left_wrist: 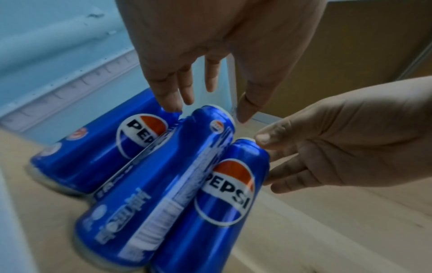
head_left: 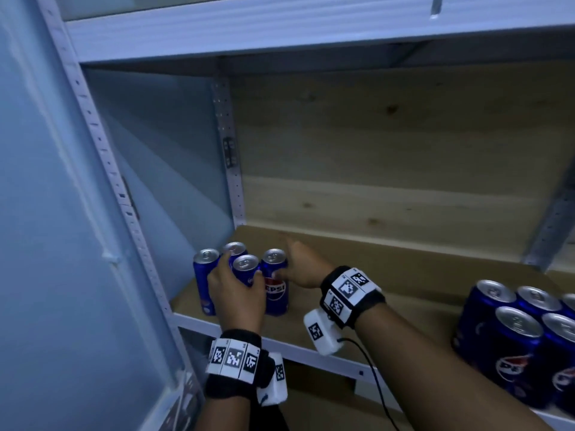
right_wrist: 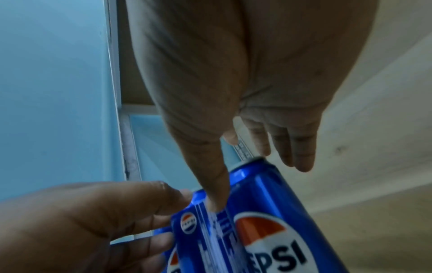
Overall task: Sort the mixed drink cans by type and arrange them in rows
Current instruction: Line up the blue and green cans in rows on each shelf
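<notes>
Four blue Pepsi cans stand together at the left end of the wooden shelf [head_left: 389, 275]. My left hand [head_left: 236, 293] reaches over them with straight fingers [left_wrist: 168, 99]. Its fingers touch the left can [head_left: 203, 284] and its thumb sits beside the middle front can [head_left: 245, 264]. My right hand [head_left: 300, 269] rests against the right can [head_left: 275, 293], thumb [right_wrist: 215, 184] on the can's front near the rim, fingers straight behind it. The back can [head_left: 235, 247] is mostly hidden.
Several more Pepsi cans [head_left: 513, 337] stand grouped at the shelf's right front. A metal upright [head_left: 93, 135] and a blue side panel [head_left: 161, 169] close off the left. An upper shelf [head_left: 280, 29] runs overhead. Bare board lies between the two can groups.
</notes>
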